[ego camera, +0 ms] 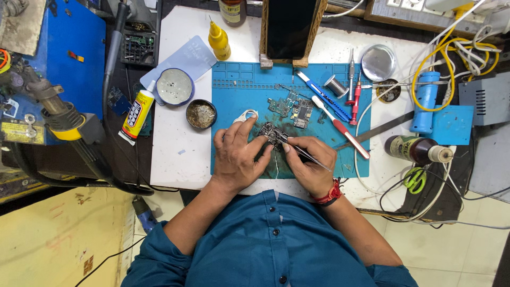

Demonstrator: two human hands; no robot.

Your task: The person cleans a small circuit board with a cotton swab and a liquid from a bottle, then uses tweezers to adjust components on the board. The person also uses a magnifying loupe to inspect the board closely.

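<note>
Blue silicone matting [234,85] lies under our work: our left hand [237,157] pins the small dark circuit board [272,133] at mat centre, fingers closed on its edge, and should hold it flat. Our right hand [311,165] pinches thin metal tweezers [305,153], best kept steady, tips touching the board.

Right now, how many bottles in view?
3. Yellow dropper bottle beside the mat's top-left corner, brown bottle at the top edge, cut off, dark bottle lying on its side at right. Clutter may hide others.

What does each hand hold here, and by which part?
Left hand steadies a small circuit board by its left edge; right hand pinches tweezers mid-shaft.
</note>
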